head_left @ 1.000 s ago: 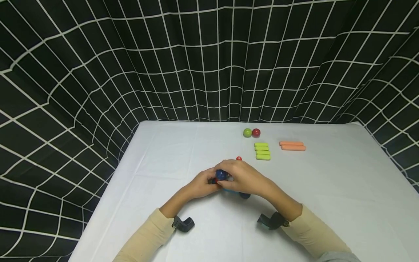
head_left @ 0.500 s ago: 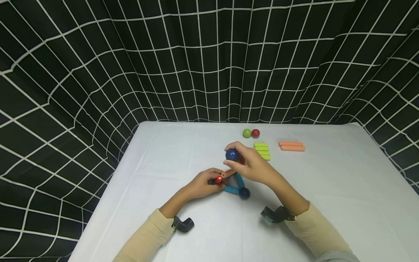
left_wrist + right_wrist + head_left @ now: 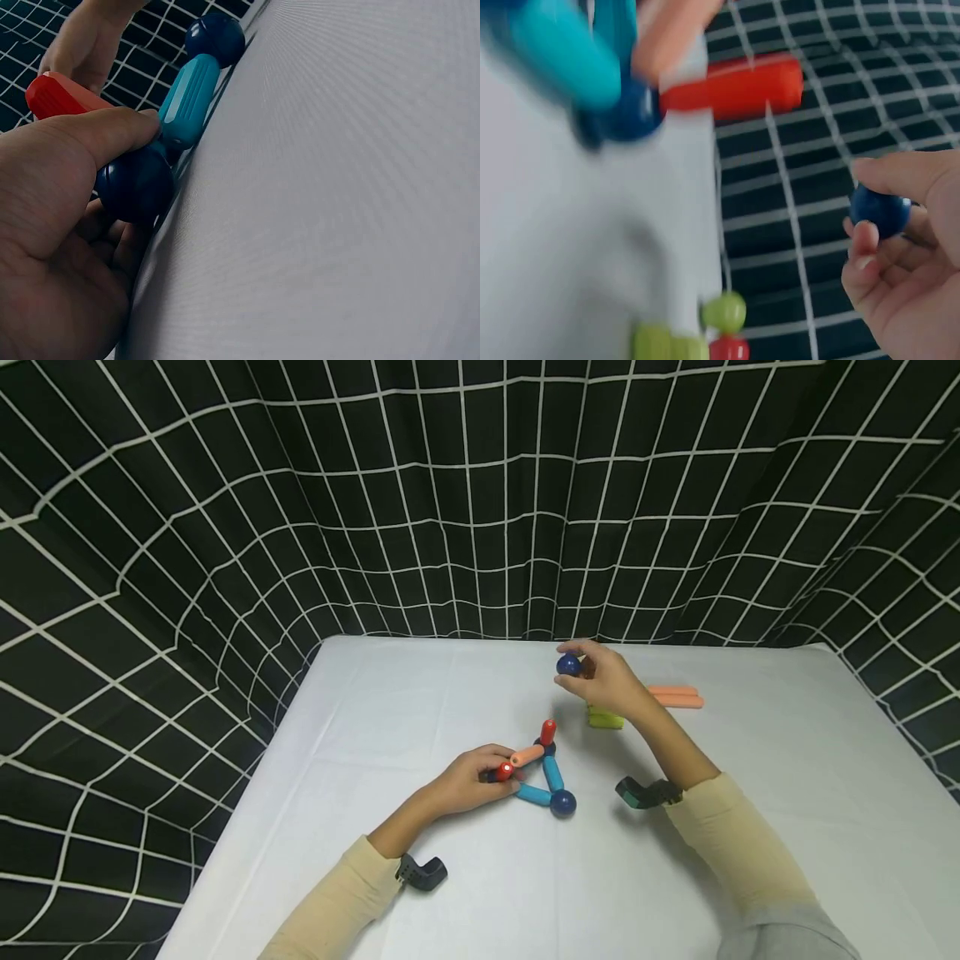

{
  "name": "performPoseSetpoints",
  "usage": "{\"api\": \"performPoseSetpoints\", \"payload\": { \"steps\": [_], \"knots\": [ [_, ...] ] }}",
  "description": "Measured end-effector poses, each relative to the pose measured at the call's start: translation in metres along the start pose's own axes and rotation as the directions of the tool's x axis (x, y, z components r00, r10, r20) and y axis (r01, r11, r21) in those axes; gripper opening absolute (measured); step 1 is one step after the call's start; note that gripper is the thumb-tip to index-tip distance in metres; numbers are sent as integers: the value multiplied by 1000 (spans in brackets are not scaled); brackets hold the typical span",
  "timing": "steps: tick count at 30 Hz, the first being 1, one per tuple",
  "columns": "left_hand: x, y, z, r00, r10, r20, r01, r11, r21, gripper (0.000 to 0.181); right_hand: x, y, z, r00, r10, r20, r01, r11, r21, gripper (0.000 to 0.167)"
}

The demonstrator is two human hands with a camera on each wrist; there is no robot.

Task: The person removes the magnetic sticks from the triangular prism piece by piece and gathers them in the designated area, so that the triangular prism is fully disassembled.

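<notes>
Evidently, the left hand (image 3: 471, 783) serves as an anchor: thumb and curled fingers pinch a glossy dark-blue ball (image 3: 137, 184) at one corner of a triangle lying on the white cloth-covered table (image 3: 390, 718), probably so the joints do not slip. Ribbed light-blue plastic rods (image 3: 533, 794) form its sides, with another round navy ball (image 3: 563, 803) at the near corner. A short red rod (image 3: 549, 732) rises from the far corner, and a second red stick (image 3: 506, 770) stands by the left fingers; a salmon-orange rod (image 3: 528, 756) slants between, its joints unclear.

The right hand (image 3: 609, 681) pinches a loose shiny blue ball (image 3: 569, 665) between thumb and fingertips, raised well apart from the triangle, a light grip that seems to leave most of its surface exposed. Lime-green rods (image 3: 606, 720) lie in a row beyond, seemingly sorted by colour.
</notes>
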State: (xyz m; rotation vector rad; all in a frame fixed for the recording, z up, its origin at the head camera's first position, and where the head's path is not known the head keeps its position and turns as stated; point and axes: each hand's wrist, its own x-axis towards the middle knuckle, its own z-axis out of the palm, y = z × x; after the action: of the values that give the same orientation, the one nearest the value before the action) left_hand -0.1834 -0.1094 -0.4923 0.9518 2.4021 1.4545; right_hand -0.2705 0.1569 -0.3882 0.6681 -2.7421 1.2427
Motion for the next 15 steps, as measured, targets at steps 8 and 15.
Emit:
{"api": "performPoseSetpoints", "payload": {
  "steps": [8, 15],
  "knots": [
    [0, -1, 1, 1000, -13, -8, 13, 1000, 7, 15, 34, 36, -3, 994, 67, 84, -53, 986, -155, 40],
    [0, -1, 1, 1000, 4, -16, -4, 1000, 9, 14, 60, 48, 12, 991, 47, 129, -6, 956, -295, 40]
  ]
}}
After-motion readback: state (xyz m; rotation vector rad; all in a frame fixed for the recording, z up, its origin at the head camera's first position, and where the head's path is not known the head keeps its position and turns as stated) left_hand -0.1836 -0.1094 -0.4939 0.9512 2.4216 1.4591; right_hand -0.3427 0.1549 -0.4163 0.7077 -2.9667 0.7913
